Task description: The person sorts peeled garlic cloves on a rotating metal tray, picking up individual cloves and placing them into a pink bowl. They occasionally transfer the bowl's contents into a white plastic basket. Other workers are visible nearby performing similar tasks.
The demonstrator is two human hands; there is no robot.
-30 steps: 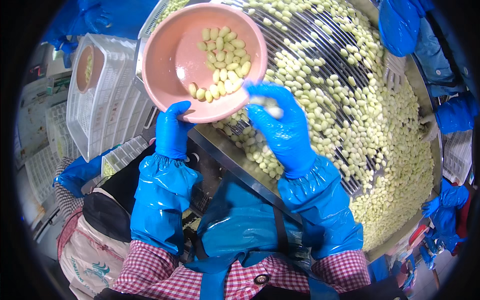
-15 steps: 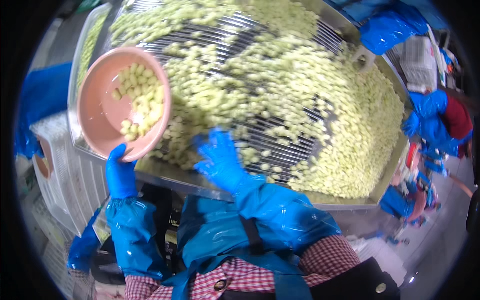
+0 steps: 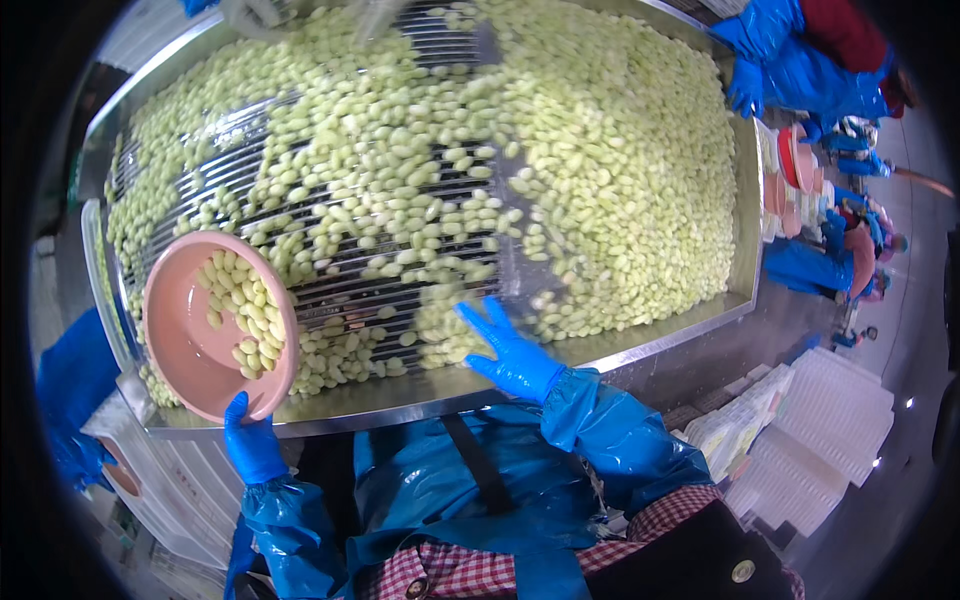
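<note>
My left hand [image 3: 252, 445], in a blue glove, grips the near rim of a pink plastic bowl [image 3: 178, 310], thumb over the edge. The bowl is tilted, and some pale green oval fruits, grape-like in look, lie along its right side. My right hand [image 3: 515, 362], gloved too, is spread with nothing in its grasp, at the near edge of the loose fruits [image 3: 630, 200]. They cover much of a large metal sorting table [image 3: 700, 338], heaped thickest on the right. Dark slatted bars [image 3: 340, 290] show between the fruits on the left and middle.
A raised metal rim runs round the table. Across the right end stands a co-worker in blue sleeves [image 3: 770, 60]. Stacked pink bowls [image 3: 785, 190] and white crates [image 3: 815, 430] are to the right. Pale plastic crates [image 3: 180, 490] stand at the lower left.
My right hand has moved right along the near side of the table, fingers now spread. The bowl stays in my left hand and sits lower in view. The whole view has shifted.
</note>
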